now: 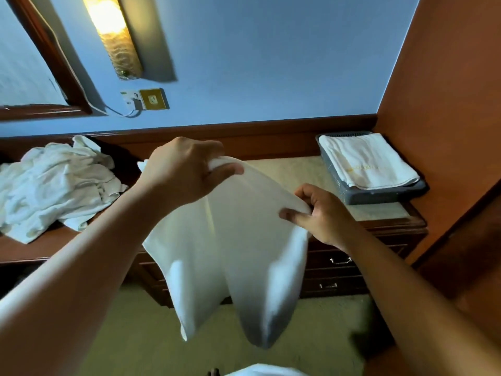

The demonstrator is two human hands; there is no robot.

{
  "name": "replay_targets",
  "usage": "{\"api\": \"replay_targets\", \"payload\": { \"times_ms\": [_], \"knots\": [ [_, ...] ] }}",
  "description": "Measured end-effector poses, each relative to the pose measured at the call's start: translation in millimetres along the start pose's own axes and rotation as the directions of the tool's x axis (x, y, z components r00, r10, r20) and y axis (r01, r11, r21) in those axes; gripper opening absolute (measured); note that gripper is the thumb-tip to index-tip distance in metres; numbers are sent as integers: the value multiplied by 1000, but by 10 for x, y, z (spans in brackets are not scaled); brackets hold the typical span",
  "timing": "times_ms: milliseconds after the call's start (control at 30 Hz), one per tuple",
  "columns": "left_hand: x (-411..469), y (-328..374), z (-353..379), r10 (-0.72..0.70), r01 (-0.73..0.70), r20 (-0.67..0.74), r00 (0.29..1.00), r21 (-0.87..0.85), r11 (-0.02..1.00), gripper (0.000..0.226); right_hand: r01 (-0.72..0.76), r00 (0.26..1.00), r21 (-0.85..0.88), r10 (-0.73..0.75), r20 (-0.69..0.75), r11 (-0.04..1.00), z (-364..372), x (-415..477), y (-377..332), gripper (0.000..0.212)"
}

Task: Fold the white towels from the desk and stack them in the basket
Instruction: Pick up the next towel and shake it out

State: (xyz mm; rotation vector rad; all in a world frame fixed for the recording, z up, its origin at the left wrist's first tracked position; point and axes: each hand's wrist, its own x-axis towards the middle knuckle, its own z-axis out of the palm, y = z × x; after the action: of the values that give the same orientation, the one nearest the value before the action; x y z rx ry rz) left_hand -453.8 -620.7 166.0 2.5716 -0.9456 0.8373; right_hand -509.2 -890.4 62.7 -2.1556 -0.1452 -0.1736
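A white towel (230, 253) hangs in the air in front of the desk, held by its top edge. My left hand (184, 172) pinches one upper corner and my right hand (320, 215) pinches the other, lower and to the right. The cloth droops in two lobes toward the floor. A crumpled pile of white towels (57, 183) lies on the left part of the desk. At the back right stands a grey basket (379, 195) with a folded white towel (368, 161) lying flat in it.
The wooden desk (385, 213) has a pale top and drawers below. An orange-brown wall closes the right side. A mirror, a lit wall lamp (111, 33) and a socket with a cable hang on the blue wall. Carpet lies below.
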Motion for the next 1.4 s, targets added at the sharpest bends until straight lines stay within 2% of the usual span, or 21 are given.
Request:
{"api": "replay_targets", "payload": {
  "times_ms": [133,267,433,533,633,733,900,1033,1200,1300,1400],
  "knots": [
    [-189,-276,-5,-111,111,10,994,60,992,55,-79,997,-43,79,2,996,199,-32,404,31],
    [-352,-794,37,-122,115,35,992,156,981,70,-27,1000,-72,26,-13,997,229,-68,711,32],
    [-502,-1163,-90,-40,33,9,999,378,925,61,-66,997,-229,76,34,971,185,-67,1085,28],
    [-696,-1508,-43,-67,-6,142,988,459,889,70,0,997,-357,28,72,934,124,-8,1186,40],
    [-968,-1745,56,-80,-17,198,977,446,895,67,-72,986,-467,134,100,881,48,108,1207,34],
    [-1239,-1836,108,-126,31,218,968,393,919,66,-110,990,-542,140,13,833,-13,179,1345,34],
    [-1699,-1995,254,-267,139,214,940,475,869,73,-170,977,-613,213,-3,772,-165,388,1515,15],
    [-1771,-2198,396,-336,154,292,896,506,849,66,-161,973,-639,231,26,752,-82,860,1473,23],
    [-1535,-2721,755,-407,245,277,871,473,846,55,-158,957,-681,281,72,715,-7,1639,1562,31],
    [-1144,-3258,1189,-349,195,262,900,473,859,60,-142,951,-712,294,94,688,-7,2322,1655,32],
    [-611,-3751,1484,-357,198,308,882,445,873,48,-122,947,-735,300,115,667,-42,2984,1647,29]
  ]
}}
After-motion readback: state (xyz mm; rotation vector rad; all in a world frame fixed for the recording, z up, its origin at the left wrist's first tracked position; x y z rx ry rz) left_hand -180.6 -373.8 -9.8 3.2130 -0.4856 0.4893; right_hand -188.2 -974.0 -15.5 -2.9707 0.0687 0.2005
